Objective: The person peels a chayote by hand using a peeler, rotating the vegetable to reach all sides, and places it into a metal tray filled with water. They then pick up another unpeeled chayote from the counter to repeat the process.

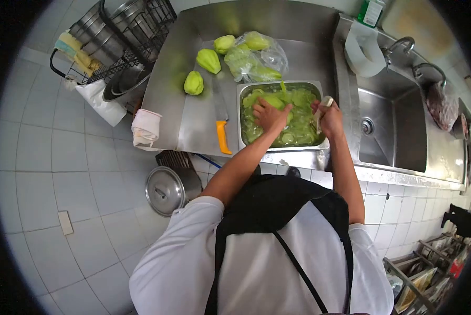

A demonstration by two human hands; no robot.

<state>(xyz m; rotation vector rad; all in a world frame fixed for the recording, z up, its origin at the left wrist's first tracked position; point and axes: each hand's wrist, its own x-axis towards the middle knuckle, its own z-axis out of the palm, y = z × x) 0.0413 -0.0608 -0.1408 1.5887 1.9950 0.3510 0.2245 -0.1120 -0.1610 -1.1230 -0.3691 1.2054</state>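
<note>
While the right hand (pixel 330 120) is closed around the white-handled tool (pixel 327 101), best keep the left hand (pixel 271 114), half-spread over green pieces (pixel 298 116) (hold unclear), clear of it.

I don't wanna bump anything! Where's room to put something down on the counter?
Bare counter between the nearest loose vegetable, the knife and the pink cloth; another patch between the plastic bag and the sink. Crowded: the pan, with left hand and right hand there.

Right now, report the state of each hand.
Left hand: fingers spread over green vegetable pieces; grip cannot be told.
Right hand: closed, holding a pale-handled tool.
</note>
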